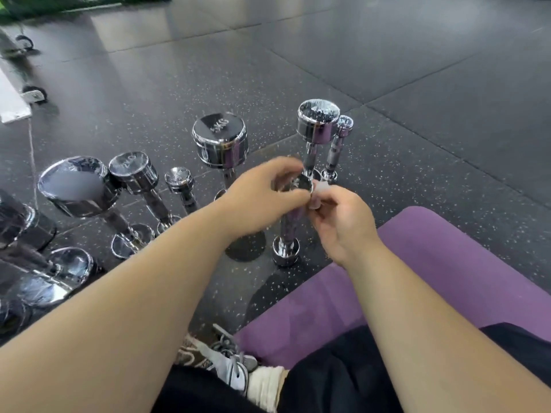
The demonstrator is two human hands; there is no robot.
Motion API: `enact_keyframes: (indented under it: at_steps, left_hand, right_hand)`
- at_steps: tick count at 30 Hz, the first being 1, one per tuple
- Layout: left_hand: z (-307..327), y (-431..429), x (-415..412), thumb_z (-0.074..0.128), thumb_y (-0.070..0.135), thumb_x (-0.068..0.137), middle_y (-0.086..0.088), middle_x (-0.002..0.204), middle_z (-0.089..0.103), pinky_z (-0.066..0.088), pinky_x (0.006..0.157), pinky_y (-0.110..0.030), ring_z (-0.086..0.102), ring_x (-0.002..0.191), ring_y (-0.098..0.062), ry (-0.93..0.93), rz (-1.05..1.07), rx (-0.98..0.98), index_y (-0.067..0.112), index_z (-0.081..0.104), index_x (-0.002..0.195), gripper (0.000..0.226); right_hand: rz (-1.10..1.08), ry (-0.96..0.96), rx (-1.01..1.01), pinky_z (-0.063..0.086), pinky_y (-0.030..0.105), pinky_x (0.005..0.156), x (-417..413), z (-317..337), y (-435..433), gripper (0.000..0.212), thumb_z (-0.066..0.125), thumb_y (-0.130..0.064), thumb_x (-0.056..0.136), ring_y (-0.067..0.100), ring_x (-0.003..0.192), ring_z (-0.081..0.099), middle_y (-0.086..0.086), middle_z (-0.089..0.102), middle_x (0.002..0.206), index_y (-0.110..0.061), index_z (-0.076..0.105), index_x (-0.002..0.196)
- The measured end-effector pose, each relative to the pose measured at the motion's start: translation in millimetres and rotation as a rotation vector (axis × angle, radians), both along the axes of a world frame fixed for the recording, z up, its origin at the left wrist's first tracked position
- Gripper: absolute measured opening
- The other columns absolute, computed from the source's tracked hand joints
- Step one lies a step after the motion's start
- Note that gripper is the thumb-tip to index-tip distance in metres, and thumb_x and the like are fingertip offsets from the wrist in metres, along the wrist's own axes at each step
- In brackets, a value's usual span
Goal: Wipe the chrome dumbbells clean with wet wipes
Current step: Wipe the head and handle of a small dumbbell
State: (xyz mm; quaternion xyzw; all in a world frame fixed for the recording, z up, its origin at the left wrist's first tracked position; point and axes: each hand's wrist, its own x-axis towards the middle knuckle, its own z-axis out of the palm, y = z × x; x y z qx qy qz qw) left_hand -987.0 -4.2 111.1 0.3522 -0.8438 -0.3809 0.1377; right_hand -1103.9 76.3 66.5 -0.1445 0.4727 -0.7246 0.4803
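Thumb and fingers of the left hand (268, 195) curled round the top head of a small chrome dumbbell (287, 234). The right hand (343, 225) pinched a crumpled whitish wet wipe (323, 186) against that head's right edge. The dumbbell stood on end on the speckled rubber floor (387, 162), just beside the edge of a purple mat (432, 263). Behind it two more chrome dumbbells (319, 122) stood upright. A larger 4KG dumbbell (220, 141) stood to their left, with a row of others (77, 186) farther left.
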Motion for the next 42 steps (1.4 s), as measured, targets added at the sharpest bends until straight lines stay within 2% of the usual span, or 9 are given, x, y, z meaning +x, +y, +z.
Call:
enact_keyframes:
  at_steps: [4, 10, 14, 18, 22, 25, 29, 36, 42]
  left_hand:
    - [-3.6, 1.7, -1.1, 0.065, 0.047, 0.087, 0.003, 0.102, 0.066, 0.047, 0.085, -0.03, 0.06, 0.092, -0.014, -0.016, -0.008, -0.168, 0.028, 0.06, 0.124, 0.041]
    - [-9.4, 22.6, -19.9, 0.055, 0.05, 0.092, 0.002, 0.119, 0.055, 0.034, 0.078, -0.026, 0.054, 0.102, -0.015, -0.088, 0.237, -0.242, 0.023, 0.051, 0.131, 0.048]
    - [3.4, 15.0, -1.0, 0.063, 0.039, 0.09, 0.021, 0.088, 0.058, 0.036, 0.061, -0.006, 0.053, 0.069, 0.012, -0.067, 0.025, -0.077, 0.03, 0.051, 0.132, 0.045]
    - [-1.0, 4.7, 11.8, 0.07, 0.032, 0.087, 0.017, 0.084, 0.056, 0.04, 0.067, -0.018, 0.052, 0.072, -0.004, -0.045, 0.013, -0.078, 0.031, 0.05, 0.137, 0.054]
    - [-8.2, 4.5, 3.7, 0.077, 0.034, 0.08, 0.024, 0.091, 0.057, 0.042, 0.08, -0.02, 0.058, 0.087, -0.005, 0.08, 0.08, -0.062, 0.027, 0.058, 0.126, 0.05]
    - [-14.9, 6.7, -7.7, 0.076, 0.047, 0.075, 0.013, 0.096, 0.056, 0.041, 0.073, -0.026, 0.055, 0.085, -0.008, 0.098, 0.223, -0.15, 0.027, 0.054, 0.105, 0.042]
    - [-16.2, 4.6, -8.2, 0.073, 0.055, 0.071, 0.006, 0.099, 0.052, 0.037, 0.066, -0.03, 0.052, 0.082, -0.015, 0.095, 0.501, -0.024, 0.022, 0.045, 0.106, 0.055]
    - [-15.3, -2.4, 3.5, 0.069, 0.041, 0.085, 0.014, 0.101, 0.064, 0.047, 0.072, -0.028, 0.061, 0.079, -0.011, 0.145, 0.19, 0.143, 0.031, 0.056, 0.108, 0.029]
    - [-19.0, -2.7, -27.3, 0.05, 0.03, 0.093, 0.007, 0.099, 0.066, 0.053, 0.093, -0.04, 0.063, 0.088, -0.017, 0.266, 0.308, 0.256, 0.033, 0.056, 0.128, 0.036]
  right_hand:
    - [-0.028, -0.042, 0.02, 0.05, 0.021, 0.066, 7.7, 2.0, 2.8, 0.024, 0.048, 0.0, 0.093, 0.008, 0.06, 0.051, 0.0, 0.058, 0.068, -0.006, 0.066, 0.078]
    - [-0.06, 0.19, 0.125, 0.053, 0.024, 0.08, 25.1, -4.4, 15.6, 0.026, 0.047, 0.001, 0.098, 0.014, 0.085, 0.058, 0.009, 0.068, 0.097, 0.002, 0.07, 0.11]
    - [-0.186, 0.187, 0.127, 0.056, 0.025, 0.086, 23.7, -0.5, 17.4, 0.034, 0.054, 0.006, 0.094, 0.01, 0.085, 0.065, 0.007, 0.073, 0.11, -0.006, 0.068, 0.121]
    - [-0.211, 0.303, 0.15, 0.05, 0.013, 0.065, 17.4, 7.2, 4.3, 0.041, 0.05, 0.011, 0.09, -0.001, 0.069, 0.063, -0.005, 0.071, 0.096, -0.013, 0.07, 0.117]
    - [-0.199, 0.25, 0.163, 0.053, 0.024, 0.091, 19.3, 3.1, 6.5, 0.035, 0.057, 0.006, 0.093, 0.01, 0.101, 0.067, 0.004, 0.071, 0.115, -0.011, 0.065, 0.123]
    - [-0.18, 0.168, 0.113, 0.054, 0.015, 0.078, 29.6, 5.0, 10.1, 0.039, 0.052, 0.009, 0.094, 0.001, 0.088, 0.068, -0.011, 0.074, 0.099, -0.009, 0.064, 0.126]
    - [-0.098, 0.183, 0.078, 0.053, 0.024, 0.094, 42.2, 7.0, 7.7, 0.046, 0.048, 0.013, 0.092, 0.008, 0.1, 0.068, -0.004, 0.074, 0.108, -0.011, 0.063, 0.129]
    - [-0.169, 0.183, 0.11, 0.054, 0.032, 0.096, 31.7, 8.5, -1.6, 0.038, 0.054, 0.006, 0.093, 0.019, 0.113, 0.065, 0.005, 0.07, 0.121, -0.015, 0.069, 0.122]
    - [-0.322, 0.432, 0.279, 0.049, 0.028, 0.083, 45.6, -13.0, 3.6, 0.022, 0.065, -0.035, 0.092, 0.004, 0.081, 0.056, -0.014, 0.072, 0.093, -0.035, 0.073, 0.112]
